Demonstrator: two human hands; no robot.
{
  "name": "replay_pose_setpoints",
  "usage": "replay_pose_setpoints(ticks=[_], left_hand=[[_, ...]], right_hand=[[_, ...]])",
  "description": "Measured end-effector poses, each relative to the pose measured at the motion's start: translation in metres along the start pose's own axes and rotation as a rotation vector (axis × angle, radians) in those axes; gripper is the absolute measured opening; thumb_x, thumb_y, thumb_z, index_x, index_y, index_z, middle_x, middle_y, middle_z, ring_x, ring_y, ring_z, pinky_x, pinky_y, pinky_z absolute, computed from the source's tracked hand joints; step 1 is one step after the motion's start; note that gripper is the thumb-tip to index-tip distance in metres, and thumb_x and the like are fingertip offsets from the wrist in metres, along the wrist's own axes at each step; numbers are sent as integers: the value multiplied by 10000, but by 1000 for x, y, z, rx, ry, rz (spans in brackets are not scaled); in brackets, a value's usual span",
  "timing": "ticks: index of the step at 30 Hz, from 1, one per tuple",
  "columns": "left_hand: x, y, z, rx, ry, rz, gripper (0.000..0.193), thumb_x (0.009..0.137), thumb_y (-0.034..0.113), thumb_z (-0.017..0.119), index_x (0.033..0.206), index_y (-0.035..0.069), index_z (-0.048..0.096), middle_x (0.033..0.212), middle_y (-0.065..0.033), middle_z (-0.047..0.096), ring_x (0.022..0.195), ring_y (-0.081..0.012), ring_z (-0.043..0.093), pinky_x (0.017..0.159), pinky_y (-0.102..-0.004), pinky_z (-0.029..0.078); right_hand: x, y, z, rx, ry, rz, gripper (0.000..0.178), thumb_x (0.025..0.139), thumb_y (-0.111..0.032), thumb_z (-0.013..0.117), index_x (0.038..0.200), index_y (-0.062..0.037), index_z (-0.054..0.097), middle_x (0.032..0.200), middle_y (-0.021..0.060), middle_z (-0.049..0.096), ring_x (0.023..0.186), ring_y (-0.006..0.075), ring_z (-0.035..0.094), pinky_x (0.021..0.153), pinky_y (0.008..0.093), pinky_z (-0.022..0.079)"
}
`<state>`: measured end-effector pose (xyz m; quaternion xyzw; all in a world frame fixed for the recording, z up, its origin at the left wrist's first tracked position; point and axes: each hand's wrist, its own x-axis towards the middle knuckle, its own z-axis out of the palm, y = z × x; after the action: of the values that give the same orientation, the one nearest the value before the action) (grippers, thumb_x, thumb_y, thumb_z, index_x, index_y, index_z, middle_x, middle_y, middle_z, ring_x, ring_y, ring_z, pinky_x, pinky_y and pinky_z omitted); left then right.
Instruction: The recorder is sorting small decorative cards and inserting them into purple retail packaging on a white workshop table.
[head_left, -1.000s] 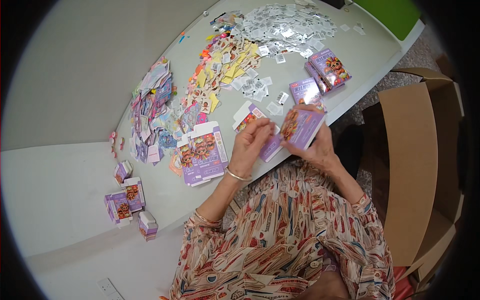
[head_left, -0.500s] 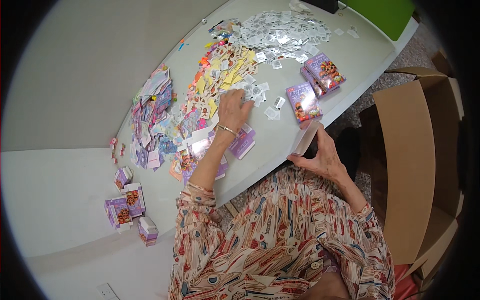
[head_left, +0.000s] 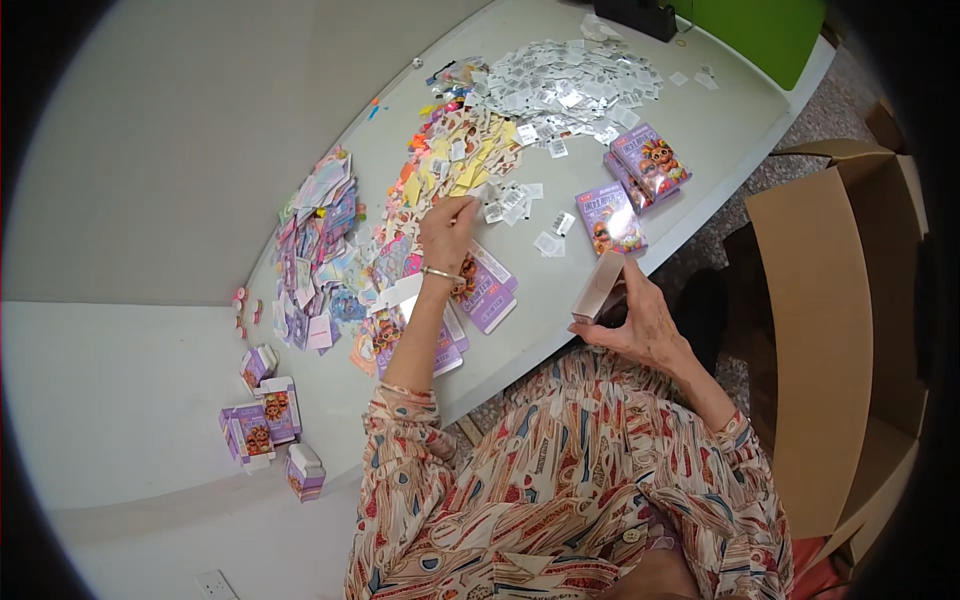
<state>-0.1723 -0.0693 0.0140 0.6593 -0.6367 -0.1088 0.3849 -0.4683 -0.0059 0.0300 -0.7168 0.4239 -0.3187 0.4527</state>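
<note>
My right hand [head_left: 648, 322] grips a small open purple-and-white box [head_left: 599, 284] at the table's near edge, thumb below and fingers along its far side. Further left, my left hand [head_left: 449, 238] is closed in a pinch; what lies between its fingertips, if anything, is too small to make out. Just beyond those fingertips is a little cluster of small printed white packets [head_left: 510, 203]. Flattened purple cartons [head_left: 487, 290] lie partly beneath my left wrist. Filled purple boxes [head_left: 612, 220] stand close to my right hand, with stacked ones [head_left: 652, 160] behind.
A large heap of white packets [head_left: 570, 85] covers the far table. Yellow and brown printed pieces [head_left: 460, 150] and a pile of pastel cards [head_left: 315, 230] lie leftward. Several purple boxes [head_left: 260, 425] sit at far left. An open cardboard carton [head_left: 810, 350] stands at right.
My left hand has drawn back a little from the white packets, its fingers now pinched together. My right hand still holds the box, slightly turned. The whole view has shifted a little.
</note>
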Motion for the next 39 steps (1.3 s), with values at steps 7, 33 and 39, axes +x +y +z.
replay_pose_setpoints(ticks=[7,33,39], left_hand=[[-12,39,-44,-1031,-178,-692,171,919,137,635,1023,2,649,851,-57,659,732,-143,644,633,-265,538],[-47,91,-60,-17,-263,65,146,832,56,663,963,-7,663,789,-117,654,646,-203,614,586,-301,469],[-47,88,-59,-26,-258,10,159,841,46,669,986,-20,678,817,-96,689,671,-116,626,606,-250,485]], right_hand=[[16,-7,22,-255,41,-151,846,650,-347,819,1263,57,400,1123,235,557,1028,348,581,819,400,507],[32,-23,45,-515,-6,-142,668,640,-363,821,1051,3,441,920,160,540,879,360,570,674,429,497],[33,-19,45,-502,9,-149,670,648,-370,818,1058,4,443,914,156,541,872,355,577,673,428,497]])
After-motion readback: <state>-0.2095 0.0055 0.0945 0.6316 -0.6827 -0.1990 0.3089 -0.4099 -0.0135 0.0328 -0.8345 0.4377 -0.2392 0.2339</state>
